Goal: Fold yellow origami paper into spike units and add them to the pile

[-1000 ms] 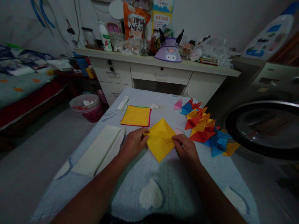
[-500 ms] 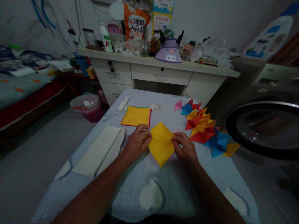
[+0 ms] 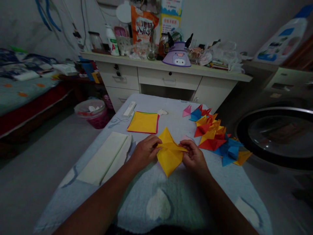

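Observation:
A sheet of yellow origami paper (image 3: 169, 156) is held between my two hands, its corners pointing away from me and toward me. Its middle is pinched up into a crosswise fold. My left hand (image 3: 146, 148) grips the left corner, and my right hand (image 3: 193, 153) grips the right one between thumb and fingers. Beyond my left hand lies a stack of square paper (image 3: 143, 122), yellow on top with red and green edges showing. To the right of my right hand, several folded paper pieces (image 3: 211, 133) in red, orange, blue and pink stand in a row.
A folded whitish cloth or paper packet (image 3: 104, 156) lies left on the cloth-covered table (image 3: 158, 205). Behind it are a small white box (image 3: 129, 109) and a crumpled white scrap (image 3: 163, 112). A cabinet (image 3: 171, 78) stands beyond, a washing machine (image 3: 276, 98) right, a bin (image 3: 91, 112) left.
The yellow paper was nearly flat and now bends up along its middle into a crosswise fold. My hands have pinched its side corners, the right wrist turning slightly.

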`<action>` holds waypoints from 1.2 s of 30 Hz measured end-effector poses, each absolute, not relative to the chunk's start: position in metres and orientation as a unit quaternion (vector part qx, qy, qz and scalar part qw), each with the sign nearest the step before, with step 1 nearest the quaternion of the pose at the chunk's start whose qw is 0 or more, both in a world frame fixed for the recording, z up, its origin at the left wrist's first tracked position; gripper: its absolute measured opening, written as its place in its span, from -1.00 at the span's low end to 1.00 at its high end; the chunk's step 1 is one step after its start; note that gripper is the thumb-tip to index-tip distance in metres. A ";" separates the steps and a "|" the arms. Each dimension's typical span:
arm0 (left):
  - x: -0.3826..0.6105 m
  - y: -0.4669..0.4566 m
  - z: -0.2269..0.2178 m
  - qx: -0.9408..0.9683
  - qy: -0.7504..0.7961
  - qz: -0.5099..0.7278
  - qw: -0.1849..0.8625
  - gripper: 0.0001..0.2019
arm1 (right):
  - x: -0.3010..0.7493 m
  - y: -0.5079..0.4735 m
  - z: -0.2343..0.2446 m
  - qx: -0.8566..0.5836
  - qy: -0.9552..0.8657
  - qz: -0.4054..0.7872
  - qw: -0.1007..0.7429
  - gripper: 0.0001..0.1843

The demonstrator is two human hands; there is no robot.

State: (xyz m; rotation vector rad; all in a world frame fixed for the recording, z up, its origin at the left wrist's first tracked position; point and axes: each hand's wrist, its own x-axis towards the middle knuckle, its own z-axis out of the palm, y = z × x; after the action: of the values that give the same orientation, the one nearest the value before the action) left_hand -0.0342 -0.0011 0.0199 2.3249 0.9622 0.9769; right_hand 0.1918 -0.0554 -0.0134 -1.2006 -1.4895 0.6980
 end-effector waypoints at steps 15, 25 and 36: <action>-0.035 -0.004 0.025 0.859 0.353 0.329 0.173 -0.90 | 0.193 -0.057 -0.001 -0.472 -0.666 0.252 0.520 -0.77; -0.027 -0.010 0.018 0.861 0.301 0.373 0.170 -0.85 | 0.181 -0.058 0.003 -0.477 -0.661 0.238 0.528 -0.83; -0.019 -0.017 0.016 0.867 0.287 0.370 0.170 -0.85 | 0.169 -0.065 0.010 -0.481 -0.675 0.250 0.500 -0.92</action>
State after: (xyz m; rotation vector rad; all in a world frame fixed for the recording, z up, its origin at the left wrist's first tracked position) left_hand -0.0192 -0.0174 0.0164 2.4633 0.8153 1.0524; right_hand 0.1686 -0.0655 0.0100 -1.1638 -1.6324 0.6042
